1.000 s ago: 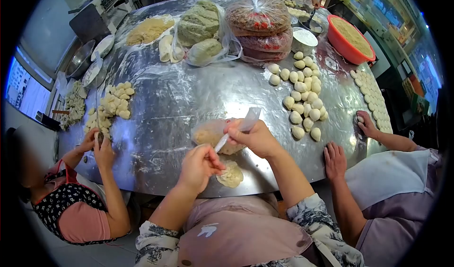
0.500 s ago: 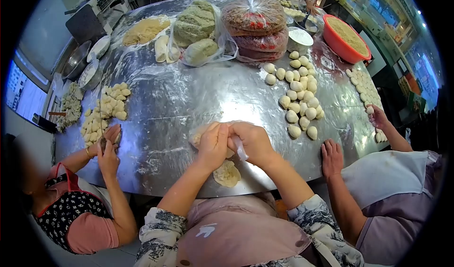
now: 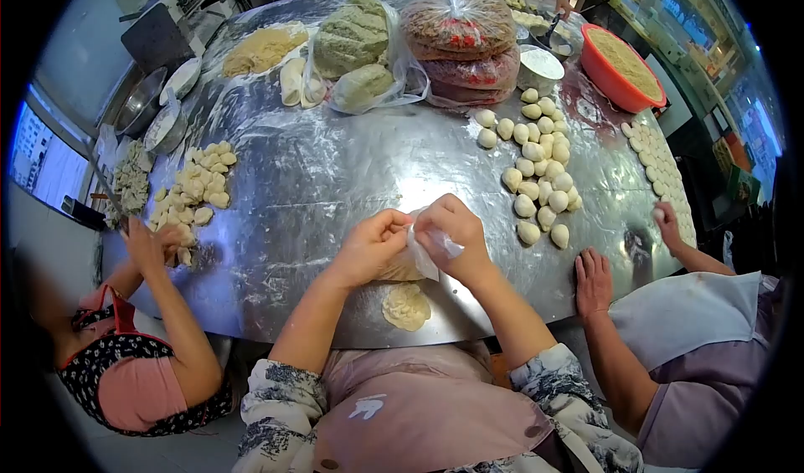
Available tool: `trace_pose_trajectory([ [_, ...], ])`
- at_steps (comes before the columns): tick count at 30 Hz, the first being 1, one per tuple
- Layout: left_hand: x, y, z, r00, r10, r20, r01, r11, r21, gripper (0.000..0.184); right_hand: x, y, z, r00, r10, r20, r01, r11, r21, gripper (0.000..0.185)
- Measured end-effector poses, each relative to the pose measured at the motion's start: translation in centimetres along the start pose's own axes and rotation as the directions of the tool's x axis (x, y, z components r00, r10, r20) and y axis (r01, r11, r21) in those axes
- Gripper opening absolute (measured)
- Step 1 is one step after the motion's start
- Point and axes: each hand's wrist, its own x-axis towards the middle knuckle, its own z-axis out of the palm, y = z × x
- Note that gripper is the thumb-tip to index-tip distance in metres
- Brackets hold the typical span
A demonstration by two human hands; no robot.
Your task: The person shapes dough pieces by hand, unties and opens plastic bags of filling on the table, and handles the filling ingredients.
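Note:
Over the front of the metal table, my right hand (image 3: 456,239) grips a thin, clear plastic bag (image 3: 425,259), and a loose end of it sticks out past the fingers. My left hand (image 3: 374,245) pinches at the bag's gathered top, close beside the right. Below the hands the bag bulges over something tan (image 3: 400,269); the hands partly cover it, and I cannot make out what it is. A flattened piece of dough (image 3: 406,307) lies on the table just nearer to me.
Dough balls (image 3: 545,172) lie right of centre, with dough pieces (image 3: 198,180) at left. Farther back are bagged green dough (image 3: 352,42), stacked filled bags (image 3: 461,42), a flour bowl (image 3: 541,67) and a red basin (image 3: 590,63). Co-workers' hands (image 3: 593,280) are on both sides.
My hands have drawn slightly apart and turned, and more of the plastic bag shows between them. The left co-worker's hands and knife have lifted away from the dough pieces.

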Motion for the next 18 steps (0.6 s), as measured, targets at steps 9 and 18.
trace_pose_trajectory([
  [9, 0.5, 0.2, 0.1, 0.977, 0.143, -0.161, -0.106, 0.969, 0.222, 0.015, -0.8, -0.7, -0.4, 0.744, 0.533, 0.403, -0.633, 0.368, 0.681, 0.039],
  [18, 0.7, -2.5, 0.2, 0.919, 0.214, -0.331, -0.078, 0.922, 0.380, 0.018, -2.6, -1.1, -0.3, 0.594, 0.699, 0.397, -0.676, 0.167, 0.717, 0.054],
])
